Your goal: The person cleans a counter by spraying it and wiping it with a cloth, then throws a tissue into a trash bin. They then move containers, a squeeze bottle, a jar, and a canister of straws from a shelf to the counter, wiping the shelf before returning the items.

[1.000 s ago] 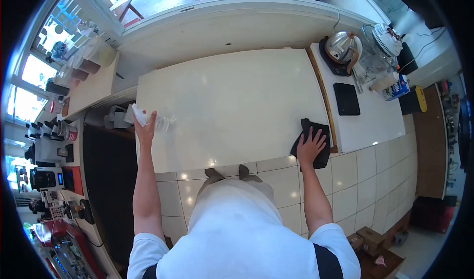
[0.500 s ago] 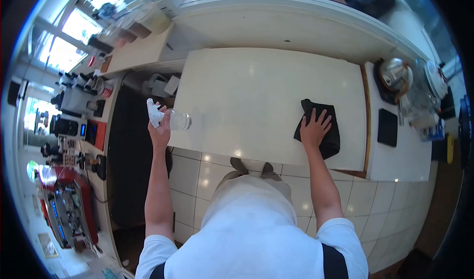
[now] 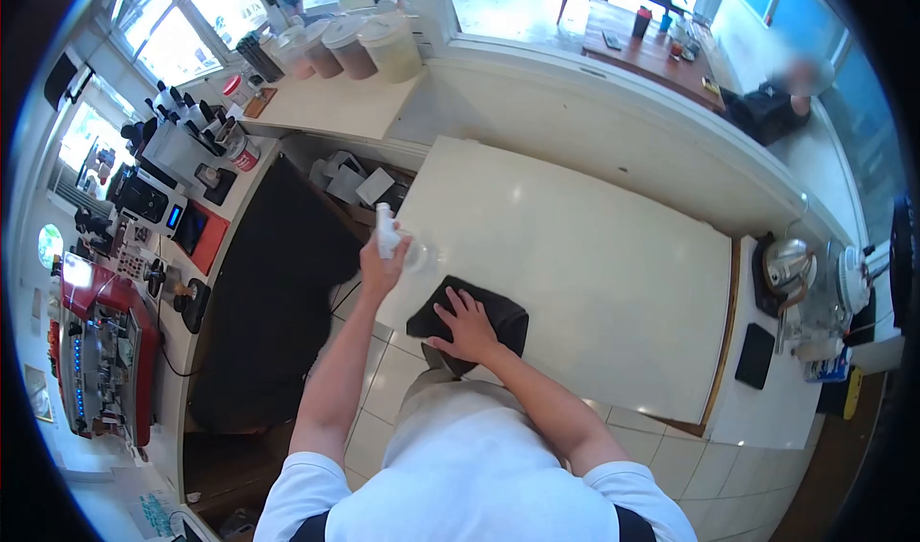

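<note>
My left hand point(image 3: 381, 268) is closed round the neck of a clear spray bottle with a white trigger head point(image 3: 386, 228), near the left edge of the white tabletop point(image 3: 594, 245). The bottle's transparent body is hard to make out against the table. My right hand point(image 3: 467, 329) lies flat, fingers spread, on top of a black cloth point(image 3: 508, 320). That cloth rests at the table's near edge, to the right of and below the bottle, and part of it is covered by my palm.
At right stand a metal kettle point(image 3: 788, 262) and a dark flat slab point(image 3: 755, 356). Lidded tubs point(image 3: 391, 48) line a back-left shelf. Along the left counter are a red espresso machine point(image 3: 105, 350) and a grinder. Beyond the window ledge, a person point(image 3: 771, 111) sits by a wooden table.
My right hand and the black cloth have slid left across the tabletop, close to the spray bottle. The view has turned, and the left hand still grips the bottle.
</note>
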`<state>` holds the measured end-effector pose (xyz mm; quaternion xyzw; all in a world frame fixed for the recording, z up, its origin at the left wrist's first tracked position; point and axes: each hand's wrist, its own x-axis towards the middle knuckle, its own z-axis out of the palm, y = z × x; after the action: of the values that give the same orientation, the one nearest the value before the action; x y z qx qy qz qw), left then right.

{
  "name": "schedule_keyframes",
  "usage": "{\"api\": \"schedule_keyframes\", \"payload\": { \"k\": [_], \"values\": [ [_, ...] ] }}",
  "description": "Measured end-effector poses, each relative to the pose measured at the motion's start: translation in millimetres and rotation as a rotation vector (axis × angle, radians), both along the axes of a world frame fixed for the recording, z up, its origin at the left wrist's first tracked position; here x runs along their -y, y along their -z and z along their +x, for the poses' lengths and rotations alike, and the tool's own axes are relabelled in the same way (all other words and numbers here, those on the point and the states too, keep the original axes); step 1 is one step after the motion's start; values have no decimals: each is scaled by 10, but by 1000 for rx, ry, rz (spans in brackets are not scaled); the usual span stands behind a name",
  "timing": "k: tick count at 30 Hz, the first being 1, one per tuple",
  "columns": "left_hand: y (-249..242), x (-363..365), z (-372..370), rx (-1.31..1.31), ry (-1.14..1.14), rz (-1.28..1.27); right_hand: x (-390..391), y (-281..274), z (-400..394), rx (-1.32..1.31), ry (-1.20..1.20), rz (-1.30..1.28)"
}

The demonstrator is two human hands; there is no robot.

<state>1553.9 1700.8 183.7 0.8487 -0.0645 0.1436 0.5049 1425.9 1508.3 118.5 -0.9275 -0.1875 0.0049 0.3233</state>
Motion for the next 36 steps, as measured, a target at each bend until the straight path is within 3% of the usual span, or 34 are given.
{"api": "schedule_keyframes", "payload": {
  "k": [1, 2, 6, 8, 11, 16, 20, 27, 31, 36],
  "values": [
    [78, -23, 100, 53, 39, 29, -58, -87, 153, -9, -26, 121],
    [155, -55, 206, 111, 73, 58, -79, -178, 326, 57, 131, 303],
    [69, -70, 398, -76, 84, 1, 73, -636, 1312, 267, 524, 396],
    [120, -102, 454, -59, 53, 65, 48, -1098, 1790, 271, 560, 315],
    [85, -135, 481, -16, 176, 66, -188, -1371, 2653, 395, 537, 248],
    [-22, -487, 420, 48, 332, 93, -635, -1430, 4079, 383, 591, 188],
    [-98, -1207, 309, -125, 340, 39, -863, -1440, 4880, 386, 625, 254],
    [124, -2326, 130, -297, 68, 7, -1048, -1412, 5434, 474, 636, 459],
    [-10, -2404, 193, -264, -35, -26, -1070, -1535, 5511, 476, 653, 532],
    [-343, -2137, 277, -106, 13, -39, -933, -1526, 5281, 458, 740, 589]
  ]
}}
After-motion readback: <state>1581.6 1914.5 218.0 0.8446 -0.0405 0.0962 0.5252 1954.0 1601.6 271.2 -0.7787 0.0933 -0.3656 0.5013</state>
